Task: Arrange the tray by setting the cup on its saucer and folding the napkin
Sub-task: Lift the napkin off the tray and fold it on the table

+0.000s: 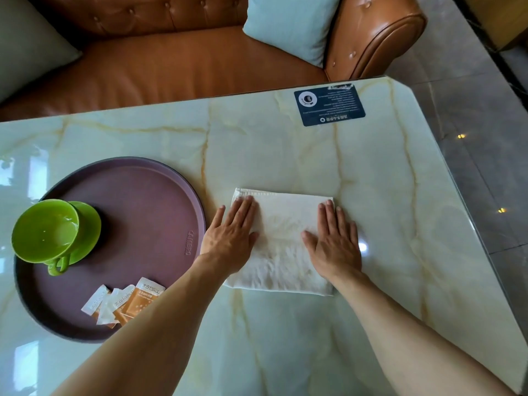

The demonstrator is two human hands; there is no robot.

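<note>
A white napkin (283, 238) lies folded into a rectangle on the marble table, just right of the tray. My left hand (231, 235) presses flat on its left side, fingers together and extended. My right hand (333, 241) lies flat on its right side in the same way. Neither hand grips anything. A round purple tray (148, 201) sits at the left. On its left part a green cup (45, 231) stands upright on a green saucer (88, 224), handle toward me.
Several orange and white sugar packets (125, 302) lie at the tray's near edge. A dark blue card (328, 105) lies at the table's far right. A brown leather sofa (177, 64) with a pale blue cushion (288, 24) stands behind the table. The table edge (468, 201) runs diagonally at right.
</note>
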